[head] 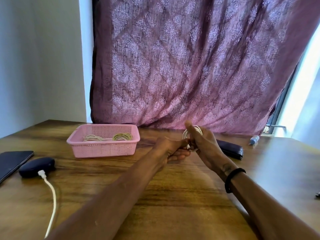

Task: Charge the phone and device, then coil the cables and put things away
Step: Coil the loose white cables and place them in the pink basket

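Observation:
My right hand [203,143] grips a coiled white cable [185,135] above the wooden table [155,187], thumb raised. My left hand [170,148] meets it from the left and pinches the cable's loose end. A pink perforated basket [103,141] stands to the left of my hands with a whitish cable coil [93,138] and a greenish coil [122,136] inside. At the far left lie a dark phone [12,161] and a dark oval device [37,167]. A second white cable [52,201] is plugged into the oval device and runs to the near edge.
A dark wallet-like case [230,149] lies just right of my right hand. A small blue-and-white tube [253,139] rests at the back right. A purple patterned curtain [190,66] hangs behind the table, a white wall on the left.

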Available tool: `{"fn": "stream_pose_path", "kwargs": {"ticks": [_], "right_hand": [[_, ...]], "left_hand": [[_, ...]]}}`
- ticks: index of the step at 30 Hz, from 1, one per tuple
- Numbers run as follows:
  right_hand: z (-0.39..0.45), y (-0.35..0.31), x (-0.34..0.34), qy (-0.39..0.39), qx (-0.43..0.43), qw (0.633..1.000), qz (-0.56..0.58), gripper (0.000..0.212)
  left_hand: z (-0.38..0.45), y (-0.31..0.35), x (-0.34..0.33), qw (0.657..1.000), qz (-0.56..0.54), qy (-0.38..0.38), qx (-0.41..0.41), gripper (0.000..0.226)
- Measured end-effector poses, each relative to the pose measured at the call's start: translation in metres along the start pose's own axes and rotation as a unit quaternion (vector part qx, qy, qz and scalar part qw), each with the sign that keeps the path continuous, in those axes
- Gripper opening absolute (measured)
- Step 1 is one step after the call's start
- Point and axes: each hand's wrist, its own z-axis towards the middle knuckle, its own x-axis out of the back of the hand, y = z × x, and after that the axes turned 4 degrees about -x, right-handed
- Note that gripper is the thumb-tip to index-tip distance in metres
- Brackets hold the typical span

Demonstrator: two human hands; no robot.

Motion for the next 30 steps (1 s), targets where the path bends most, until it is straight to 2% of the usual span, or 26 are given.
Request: {"fn": "stream_pose_path", "kwargs": {"ticks": [2,5,7,11,14,19,21,23,25,27,28,30], "right_hand": [[0.001,0.002,0.002,-0.006,0.003,1.0,-0.019,0.043],[0.003,0.009,0.001,-0.014,0.008,0.998,-0.056,0.047],[0.003,0.011,-0.001,-0.012,0.016,0.997,-0.078,0.048],[0.008,0.01,0.014,0.063,0.005,0.996,-0.061,0.057],[0.009,0.013,0.027,0.108,-0.005,0.992,-0.071,0.059],[0.005,0.005,0.016,0.142,-0.03,0.989,-0.017,0.057],[0.004,0.002,0.014,0.149,-0.064,0.984,0.08,0.057],[0.007,-0.003,0.013,0.131,-0.096,0.964,0.211,0.057],[0.01,-0.006,0.01,0.091,-0.124,0.94,0.303,0.06],[0.011,-0.003,0.006,0.062,-0.148,0.926,0.341,0.062],[0.012,0.0,0.003,0.054,-0.155,0.924,0.346,0.061],[0.012,0.004,0.0,0.05,-0.154,0.926,0.342,0.058]], "left_hand": [[-0.001,0.003,0.0,1.0,0.01,-0.005,0.013,0.018],[-0.002,0.005,0.001,0.999,0.037,-0.011,0.029,0.003],[0.0,0.003,0.001,0.996,0.079,-0.019,0.023,0.006],[0.001,0.006,0.002,0.979,0.174,-0.101,-0.033,0.015],[0.003,0.017,0.019,0.953,0.232,-0.168,-0.097,0.021],[0.012,0.01,0.042,0.919,0.309,-0.2,-0.139,0.014],[0.011,0.006,0.036,0.89,0.376,-0.166,-0.199,0.007],[0.013,0.004,0.03,0.842,0.448,-0.084,-0.289,0.007],[0.014,0.002,0.029,0.81,0.463,0.02,-0.358,0.006],[0.016,-0.001,0.029,0.79,0.457,0.089,-0.399,0.008],[0.018,-0.004,0.028,0.8,0.436,0.102,-0.4,0.008],[0.016,-0.009,0.02,0.858,0.351,0.086,-0.365,0.008]]}}
